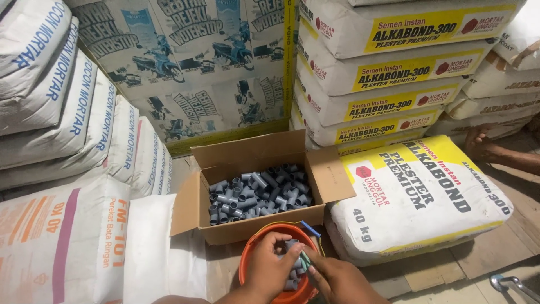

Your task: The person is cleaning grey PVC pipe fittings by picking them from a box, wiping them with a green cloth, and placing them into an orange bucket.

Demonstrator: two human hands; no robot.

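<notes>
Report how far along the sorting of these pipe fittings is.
Done: some grey fittings already lie in the orange bucket. In hand: the left hand reaches into the bucket; the right hand holds what looks like a thin tool. Left: the cardboard box holds many more fittings.

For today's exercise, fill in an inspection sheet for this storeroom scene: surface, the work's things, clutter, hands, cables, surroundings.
Surface: worn wooden floor.
Work's things: orange bucket holding grey pipe fittings; open cardboard box full of loose fittings.
Clutter: metal object at lower right, kind unclear.
Hands: left hand and right hand both in the bucket, touching fittings; grip unclear.
Cables: nothing seen.
Surroundings: stacked sacks; one sack lying flat; another person's foot.
</notes>
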